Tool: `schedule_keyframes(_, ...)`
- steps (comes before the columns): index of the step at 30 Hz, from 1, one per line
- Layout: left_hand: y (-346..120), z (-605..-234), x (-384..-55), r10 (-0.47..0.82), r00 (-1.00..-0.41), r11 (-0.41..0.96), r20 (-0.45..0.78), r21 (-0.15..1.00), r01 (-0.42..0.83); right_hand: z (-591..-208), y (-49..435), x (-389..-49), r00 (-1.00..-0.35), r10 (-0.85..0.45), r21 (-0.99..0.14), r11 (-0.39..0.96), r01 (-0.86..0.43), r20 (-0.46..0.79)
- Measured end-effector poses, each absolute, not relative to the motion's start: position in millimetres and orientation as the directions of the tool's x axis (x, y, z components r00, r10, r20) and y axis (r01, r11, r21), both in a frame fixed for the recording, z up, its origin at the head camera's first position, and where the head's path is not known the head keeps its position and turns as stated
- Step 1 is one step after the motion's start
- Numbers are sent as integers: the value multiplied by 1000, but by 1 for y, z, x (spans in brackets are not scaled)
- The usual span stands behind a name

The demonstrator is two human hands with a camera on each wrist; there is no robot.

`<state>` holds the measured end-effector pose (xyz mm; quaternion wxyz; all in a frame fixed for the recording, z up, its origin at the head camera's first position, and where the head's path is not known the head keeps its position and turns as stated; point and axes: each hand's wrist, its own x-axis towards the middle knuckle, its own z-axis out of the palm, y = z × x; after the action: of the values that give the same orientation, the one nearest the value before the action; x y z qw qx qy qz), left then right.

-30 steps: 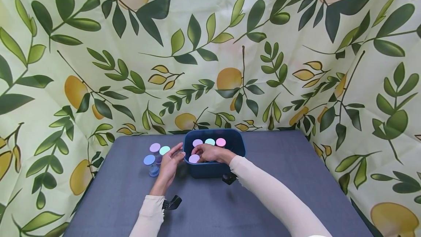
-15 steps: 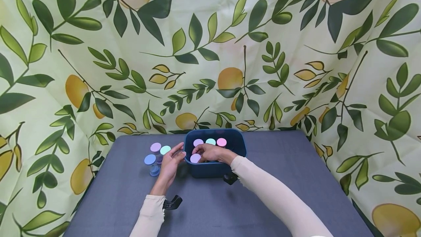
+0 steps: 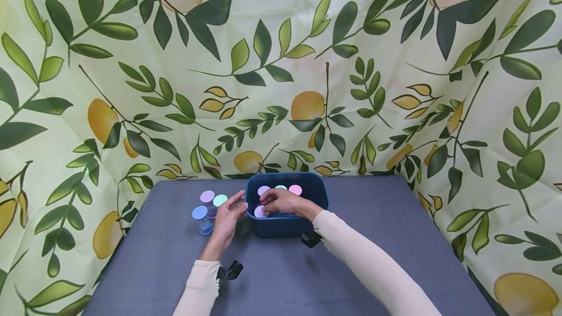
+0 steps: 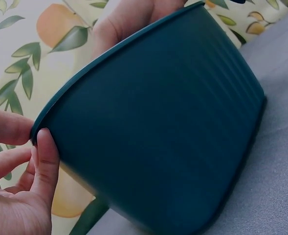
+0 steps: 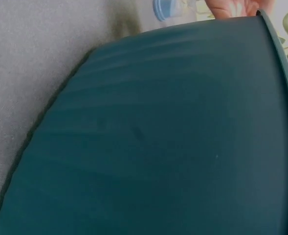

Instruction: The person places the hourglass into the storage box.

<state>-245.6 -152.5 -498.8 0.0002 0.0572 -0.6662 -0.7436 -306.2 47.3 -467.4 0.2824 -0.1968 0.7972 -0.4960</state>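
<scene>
In the head view, a dark blue bin [image 3: 281, 228] stands at the table's back. My left hand [image 3: 226, 223] is at its left front corner; in the left wrist view the thumb [image 4: 47, 156] lies against the bin's outer wall and the index finger meets the rim. My right hand [image 3: 285, 201] is over the inside of the bin, its fingertips at the edge of a lilac-capped sand timer [image 3: 260, 212]. Behind it in the bin are another lilac-capped timer [image 3: 263, 190], a mint one [image 3: 281, 187], partly hidden by the hand, and a pink one [image 3: 295, 189].
Left of the bin stand a blue sand timer [image 3: 199, 213], a lilac one [image 3: 207, 196] and a mint one [image 3: 220, 200] close together on the grey-blue table [image 3: 373, 238]. A lemon-patterned cloth [image 3: 281, 87] hangs behind and at the sides.
My right hand has lifted slightly and its fingers have drawn back from around the front lilac-capped timer, which stays in the bin. My left hand has kept its place at the corner.
</scene>
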Motion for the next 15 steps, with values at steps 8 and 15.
schedule_keyframes(8, -153, -499, -245, -73, -994, -114, -86, 990, -77, -457, 59, -300, -813, -550, -921, 387, -48, -189)
schedule_keyframes(15, -153, -498, -244, -78, -993, -109, -88, 991, -79, -446, 77, -293, -864, -487, -932, 357, -65, -127)
